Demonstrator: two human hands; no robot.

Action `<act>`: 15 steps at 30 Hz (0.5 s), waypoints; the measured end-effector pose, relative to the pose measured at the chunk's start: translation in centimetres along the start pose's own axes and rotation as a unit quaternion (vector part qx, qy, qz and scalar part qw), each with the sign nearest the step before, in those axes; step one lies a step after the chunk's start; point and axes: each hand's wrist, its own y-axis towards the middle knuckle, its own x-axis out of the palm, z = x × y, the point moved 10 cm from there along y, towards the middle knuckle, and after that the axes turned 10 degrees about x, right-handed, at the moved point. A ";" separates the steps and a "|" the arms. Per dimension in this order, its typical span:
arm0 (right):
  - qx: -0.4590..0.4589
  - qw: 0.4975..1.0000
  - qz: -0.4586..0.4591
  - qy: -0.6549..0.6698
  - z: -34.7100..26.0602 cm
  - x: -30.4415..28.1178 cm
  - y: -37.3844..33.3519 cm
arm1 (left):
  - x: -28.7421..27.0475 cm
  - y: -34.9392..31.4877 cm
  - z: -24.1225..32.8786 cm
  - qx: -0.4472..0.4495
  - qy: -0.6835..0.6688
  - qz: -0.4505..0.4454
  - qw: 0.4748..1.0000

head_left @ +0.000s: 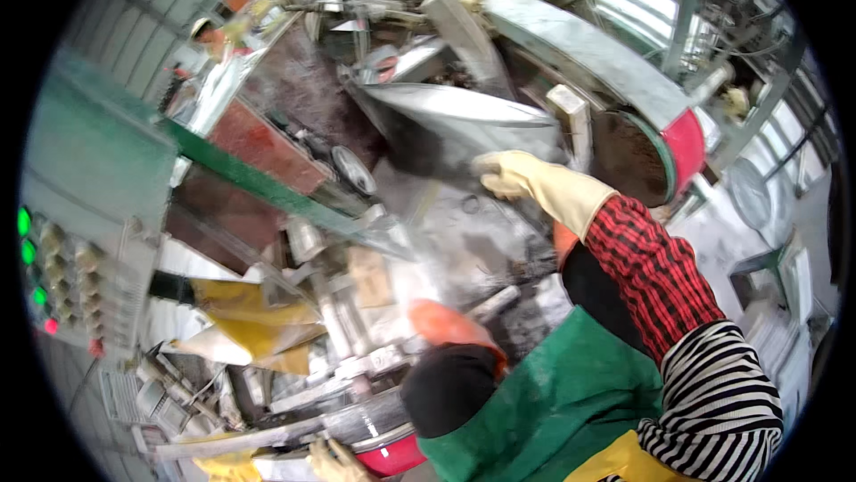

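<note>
My right hand (517,176), in a cream glove, reaches forward in front of a curved grey sheet-like piece (446,139). Its fingers are curled together, and blur hides whether they grip this piece or something else. At the lower edge my left hand (334,462), also gloved in cream, shows only in part. Its fingers look spread, close to a red-ended curved machine part (392,455). A wet grey work surface (481,241) lies below the right hand.
On the left stands a green control cabinet (98,188) with lit buttons. A long machine arm with a red end (687,148) is at the right. Yellow sheeting (259,317) hangs near a green beam (259,188). Another person (211,41) is far off at upper left.
</note>
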 end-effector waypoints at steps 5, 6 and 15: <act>0.019 0.858 -0.341 -0.385 3.9 17.1 -2.1 | 4.4 -2.2 -5.8 -0.052 -0.023 0.057 0.997; 0.024 0.871 -0.307 -0.384 2.8 16.7 -3.0 | 4.2 -2.6 -5.8 -0.050 -0.036 0.051 0.997; 0.087 0.910 -0.229 -0.334 5.3 13.0 -1.5 | 4.4 -2.9 -4.8 -0.059 0.016 0.048 0.997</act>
